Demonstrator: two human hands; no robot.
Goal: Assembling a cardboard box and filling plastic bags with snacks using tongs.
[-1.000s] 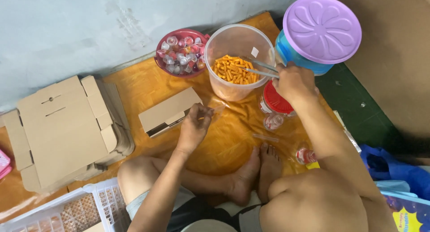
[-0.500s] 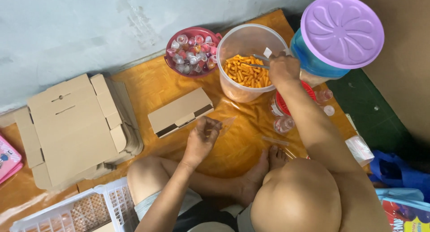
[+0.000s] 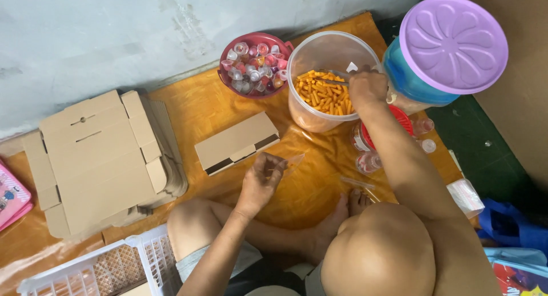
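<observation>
My right hand is closed on metal tongs that reach into a clear plastic tub of orange snack sticks. My left hand holds a small clear plastic bag above the orange mat, in front of my crossed legs. A closed small cardboard box lies just beyond the left hand.
A red bowl holds several small jelly cups. A blue tub with a purple lid stands at the right. A stack of flat cardboard boxes lies at the left. A white plastic basket sits near my knee. Small jars stand under my right arm.
My right hand has pushed the tongs further into the tub of snack sticks. The left hand stays over the mat with the clear bag.
</observation>
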